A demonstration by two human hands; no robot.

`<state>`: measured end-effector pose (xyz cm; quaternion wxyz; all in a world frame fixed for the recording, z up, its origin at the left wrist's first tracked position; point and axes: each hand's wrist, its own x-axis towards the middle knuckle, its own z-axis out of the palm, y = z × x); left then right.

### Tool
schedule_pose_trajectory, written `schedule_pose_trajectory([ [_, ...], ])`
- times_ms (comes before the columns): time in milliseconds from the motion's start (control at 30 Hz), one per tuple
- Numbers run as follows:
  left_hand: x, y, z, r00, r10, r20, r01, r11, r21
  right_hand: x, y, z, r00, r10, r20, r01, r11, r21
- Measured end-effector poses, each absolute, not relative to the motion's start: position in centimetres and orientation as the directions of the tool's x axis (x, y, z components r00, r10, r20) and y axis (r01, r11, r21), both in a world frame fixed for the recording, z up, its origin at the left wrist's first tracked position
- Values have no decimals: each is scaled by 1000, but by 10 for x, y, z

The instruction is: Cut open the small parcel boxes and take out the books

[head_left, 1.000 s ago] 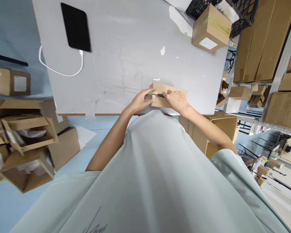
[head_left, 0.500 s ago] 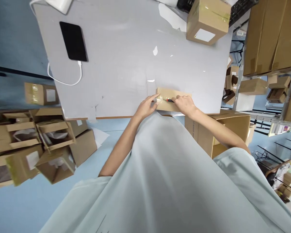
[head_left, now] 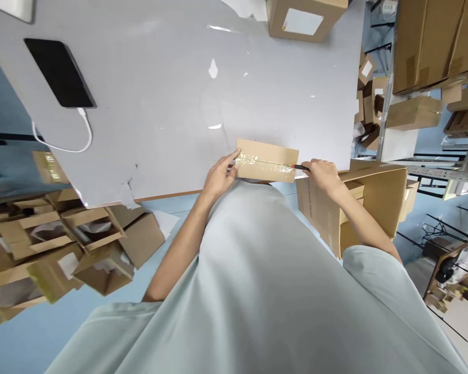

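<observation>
Small box (head_left: 267,156) of brown cardboard lies at the near edge of our table (head_left: 159,150), right in front of our shirt (head_left: 249,270), its long side running left to right. Shiny clear tape (head_left: 251,159) crosses its top face, and a thin line runs lengthwise along it.

Our left hand (head_left: 220,176) is at the box's left end, thumb and forefinger parted by a modest gap, their tips against the cardboard; the other fingers are bunched too closely for us to tell how they sit. Our right hand (head_left: 323,174) has its fingers wrapped around a cutter (head_left: 301,167) with a dark handle and a red front. The cutter points left at the box's right end; we cannot tell whether its blade touches the tape.

Farther off on the table we see a black phone (head_left: 59,72) with a white cable (head_left: 90,132) to the left, a few paper scraps (head_left: 212,68) near the middle, and a larger box (head_left: 306,5) with a white label (head_left: 303,22) at the far right. Below the table's right side stands an open carton (head_left: 322,213), partly behind our right forearm.
</observation>
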<state>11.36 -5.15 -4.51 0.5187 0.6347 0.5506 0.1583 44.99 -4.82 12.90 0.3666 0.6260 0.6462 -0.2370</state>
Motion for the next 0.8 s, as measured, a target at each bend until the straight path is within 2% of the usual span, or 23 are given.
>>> schedule_pose_trajectory([
  [167, 113, -51, -52, 319, 869, -378, 507, 181, 843, 505, -75, 125, 173, 673, -719, 976, -22, 214],
  [233, 112, -51, -54, 310, 869, -385, 482, 205, 852, 531, -87, 114, 224, 711, -667, 974, -133, 185],
  [367, 111, -53, -56, 290, 871, -395, 430, 250, 867, 553, -103, 64, 295, 765, -572, 870, -463, -171],
  [467, 102, -54, -60, 238, 890, -390, 438, 260, 860, 526, -106, 12, 356, 714, -603, 626, -661, -414],
  [533, 91, -53, -66, 175, 908, -380, 477, 259, 840, 492, -106, -15, 370, 669, -645, 418, -740, -528],
  [633, 70, -52, -80, 87, 922, -377, 539, 275, 796, 434, -109, -33, 322, 667, -671, 253, -744, -618],
  [800, 43, -46, -103, -13, 891, -453, 595, 371, 713, 372, -105, -11, 312, 787, -532, 333, -615, -715],
])
